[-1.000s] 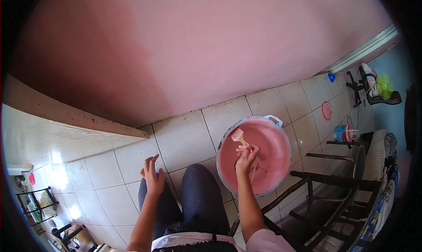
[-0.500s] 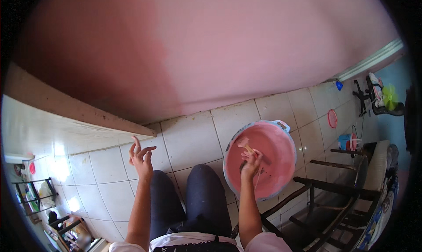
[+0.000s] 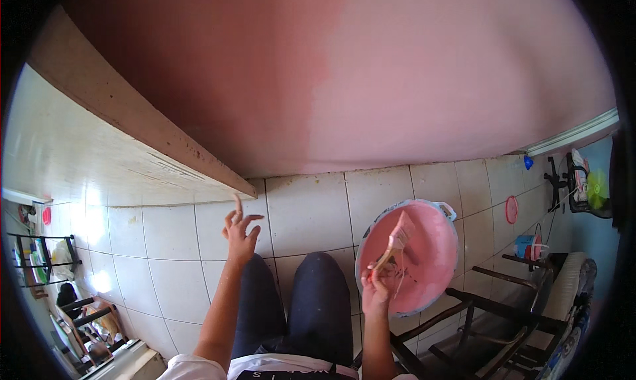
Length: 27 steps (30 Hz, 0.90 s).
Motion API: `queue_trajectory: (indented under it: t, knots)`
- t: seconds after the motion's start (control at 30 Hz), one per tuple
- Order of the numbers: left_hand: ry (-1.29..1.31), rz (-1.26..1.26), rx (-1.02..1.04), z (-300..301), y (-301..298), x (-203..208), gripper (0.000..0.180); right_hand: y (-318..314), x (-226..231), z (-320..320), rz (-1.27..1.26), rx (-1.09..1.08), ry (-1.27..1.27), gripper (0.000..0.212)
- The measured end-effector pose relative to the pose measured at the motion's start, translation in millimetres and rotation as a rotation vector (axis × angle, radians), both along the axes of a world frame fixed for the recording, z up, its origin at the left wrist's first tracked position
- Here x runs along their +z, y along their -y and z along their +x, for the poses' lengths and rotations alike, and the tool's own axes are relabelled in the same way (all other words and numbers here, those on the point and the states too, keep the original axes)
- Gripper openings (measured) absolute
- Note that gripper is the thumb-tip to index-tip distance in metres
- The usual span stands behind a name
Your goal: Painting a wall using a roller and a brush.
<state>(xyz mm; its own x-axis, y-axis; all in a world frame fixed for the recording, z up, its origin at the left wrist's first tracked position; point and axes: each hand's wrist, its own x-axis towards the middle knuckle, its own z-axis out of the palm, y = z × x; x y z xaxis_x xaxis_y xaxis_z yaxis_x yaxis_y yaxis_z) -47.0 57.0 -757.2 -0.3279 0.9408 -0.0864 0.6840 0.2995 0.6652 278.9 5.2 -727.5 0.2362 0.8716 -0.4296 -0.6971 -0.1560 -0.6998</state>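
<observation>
My right hand (image 3: 375,292) is closed round the handle of a paintbrush (image 3: 401,234). The pink-coated bristles point up and away, over a wide round basin (image 3: 437,254). Pink paint coats the basin's inside, and a darker object, partly hidden by the brush and hard to make out, lies in it. My left hand (image 3: 241,234) is empty, its fingers spread in the air near the lower end of a door edge (image 3: 232,181). Ahead stands a pink wall (image 3: 424,82), with a darker pink area on its left side.
To the right of the basin is a dark chair frame (image 3: 497,307) lying over the tiled floor (image 3: 305,214). Farther right are a pink ring-like lid (image 3: 511,210), a small blue and red bucket (image 3: 527,246) and a fan (image 3: 595,189). A black rack (image 3: 43,261) stands far left.
The paintbrush has been lifted and now points upward, its bristles larger in view. My view has shifted left, showing more of the door. My left hand stays spread.
</observation>
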Motion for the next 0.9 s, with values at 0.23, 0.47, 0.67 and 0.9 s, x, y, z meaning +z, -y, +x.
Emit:
queue_trajectory:
  t: [0.23,0.47,0.67,0.9]
  knots:
    - [0.373,-0.113,0.017,-21,9,-53,0.025,-36,-34,-81,-0.014,0.454,-0.048,0.037]
    - [0.761,-0.089,0.14,-23,1,-82,0.037,-98,-117,-124,-0.197,0.724,0.042,0.035]
    - [0.759,-0.074,0.19,-22,-14,-85,0.066,-125,-162,-143,-0.244,0.709,0.077,0.033]
    - [0.782,-0.139,0.189,-19,-14,-91,0.073,-142,-163,-153,-0.228,0.719,0.07,0.03]
